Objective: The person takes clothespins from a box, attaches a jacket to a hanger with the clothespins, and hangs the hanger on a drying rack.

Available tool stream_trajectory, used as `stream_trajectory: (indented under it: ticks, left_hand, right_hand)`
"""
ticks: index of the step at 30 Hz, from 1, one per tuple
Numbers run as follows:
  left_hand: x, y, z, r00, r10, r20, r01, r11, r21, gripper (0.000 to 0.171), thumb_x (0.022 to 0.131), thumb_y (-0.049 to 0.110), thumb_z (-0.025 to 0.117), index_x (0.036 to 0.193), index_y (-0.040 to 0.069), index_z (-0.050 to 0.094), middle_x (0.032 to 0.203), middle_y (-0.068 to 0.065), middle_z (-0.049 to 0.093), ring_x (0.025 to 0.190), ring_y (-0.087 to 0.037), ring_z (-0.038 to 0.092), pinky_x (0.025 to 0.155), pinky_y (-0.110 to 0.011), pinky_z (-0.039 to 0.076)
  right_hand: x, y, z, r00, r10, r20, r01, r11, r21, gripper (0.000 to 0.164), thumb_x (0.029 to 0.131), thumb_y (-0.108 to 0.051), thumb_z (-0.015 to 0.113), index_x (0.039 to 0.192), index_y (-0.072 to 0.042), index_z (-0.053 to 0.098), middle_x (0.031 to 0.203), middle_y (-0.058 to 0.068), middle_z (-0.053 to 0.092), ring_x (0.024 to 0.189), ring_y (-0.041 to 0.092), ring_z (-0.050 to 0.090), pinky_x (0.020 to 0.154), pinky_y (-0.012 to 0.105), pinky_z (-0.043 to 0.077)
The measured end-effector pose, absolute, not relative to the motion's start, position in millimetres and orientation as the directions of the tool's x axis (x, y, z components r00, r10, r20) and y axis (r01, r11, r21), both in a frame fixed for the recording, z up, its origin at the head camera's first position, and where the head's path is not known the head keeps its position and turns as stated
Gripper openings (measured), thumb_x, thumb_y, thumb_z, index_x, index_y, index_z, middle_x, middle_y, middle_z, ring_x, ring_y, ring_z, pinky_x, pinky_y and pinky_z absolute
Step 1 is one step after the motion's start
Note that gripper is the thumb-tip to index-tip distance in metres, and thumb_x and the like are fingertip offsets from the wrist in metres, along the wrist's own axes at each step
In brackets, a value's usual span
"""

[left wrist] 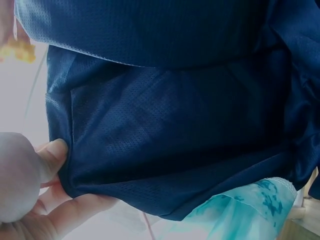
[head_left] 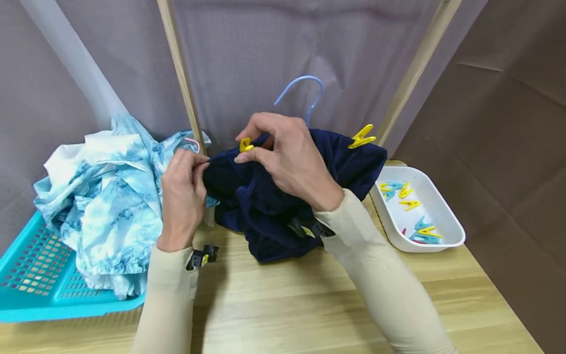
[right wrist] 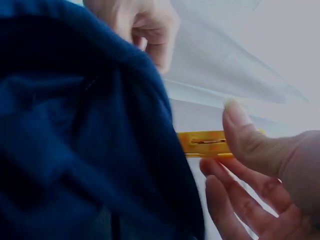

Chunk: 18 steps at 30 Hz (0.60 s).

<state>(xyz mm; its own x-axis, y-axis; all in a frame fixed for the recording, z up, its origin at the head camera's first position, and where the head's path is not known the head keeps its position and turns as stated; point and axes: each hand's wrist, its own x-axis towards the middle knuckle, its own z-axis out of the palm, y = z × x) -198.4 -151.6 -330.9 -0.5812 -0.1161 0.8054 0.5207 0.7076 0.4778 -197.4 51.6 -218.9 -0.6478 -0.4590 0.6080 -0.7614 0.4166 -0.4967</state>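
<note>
A navy blue garment point(head_left: 269, 211) of fine mesh fabric hangs bunched from a hanger whose light blue hook point(head_left: 305, 77) rises above it. My left hand point(head_left: 182, 196) pinches the garment's upper left corner between thumb and fingers. Just right of it, my right hand point(head_left: 294, 160) pinches a yellow clothespin point(head_left: 245, 145) at the top edge of the cloth. In the right wrist view this clothespin's front end meets the garment's edge; its tips are hidden there. A second yellow clothespin point(head_left: 362, 137) is clipped at the garment's upper right. The hanger's body is covered by cloth.
At left, a turquoise basket point(head_left: 44, 307) holds blue-and-white tie-dye clothing point(head_left: 119, 211). A white tray point(head_left: 446, 216) of yellow, blue and red clothespins sits at right on the wooden table point(head_left: 274, 309). Wooden posts point(head_left: 181, 64) stand at either side of the garment.
</note>
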Motion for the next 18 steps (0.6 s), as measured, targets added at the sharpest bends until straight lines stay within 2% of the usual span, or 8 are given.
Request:
stream_trajectory:
  ticks: [7,12,15,18]
  left_hand:
    - [-198.5,-148.4,-331.7,-0.589,-0.124,0.799,0.523,0.695,0.493,0.019,0.104,0.007,0.054,0.093,-0.003,0.065,0.092,-0.018,0.063,0.089,-0.032,0.063,0.077,-0.04,0.05]
    - [-198.7,-151.3,-331.9,-0.596,-0.113,0.795,0.51,0.711,0.484,0.019,0.104,0.007,0.053,0.093,-0.004,0.064,0.092,-0.018,0.063,0.09,-0.033,0.063,0.079,-0.042,0.051]
    - [-198.8,-152.7,-332.7,-0.607,-0.106,0.788,0.504,0.715,0.485,0.018,0.104,0.006,0.053,0.094,-0.003,0.065,0.093,-0.018,0.063,0.092,-0.034,0.063,0.08,-0.043,0.051]
    - [-199.0,-153.3,-333.5,-0.612,-0.109,0.783,0.505,0.709,0.493,0.017,0.104,0.004,0.052,0.095,-0.003,0.065,0.093,-0.017,0.064,0.093,-0.034,0.063,0.08,-0.043,0.05]
  right_hand:
    - [-218.5,23.6,-220.5,-0.687,-0.476,0.549,-0.726,0.493,-0.48,0.014,0.082,-0.019,0.084,0.087,-0.011,0.075,0.088,-0.001,0.077,0.068,0.01,0.07,0.067,0.021,0.054]
    - [-223.2,14.5,-225.0,-0.728,-0.505,0.464,-0.681,0.617,-0.396,0.015,0.083,-0.024,0.084,0.091,-0.015,0.075,0.093,-0.003,0.078,0.081,0.008,0.07,0.072,0.024,0.055]
    - [-224.8,13.6,-225.6,-0.746,-0.529,0.405,-0.661,0.662,-0.353,0.024,0.083,-0.029,0.084,0.099,-0.015,0.073,0.1,-0.001,0.075,0.091,0.012,0.067,0.079,0.029,0.055]
    - [-225.4,17.2,-226.4,-0.731,-0.564,0.383,-0.678,0.664,-0.316,0.037,0.083,-0.033,0.084,0.112,-0.014,0.071,0.11,0.0,0.073,0.101,0.015,0.063,0.086,0.032,0.053]
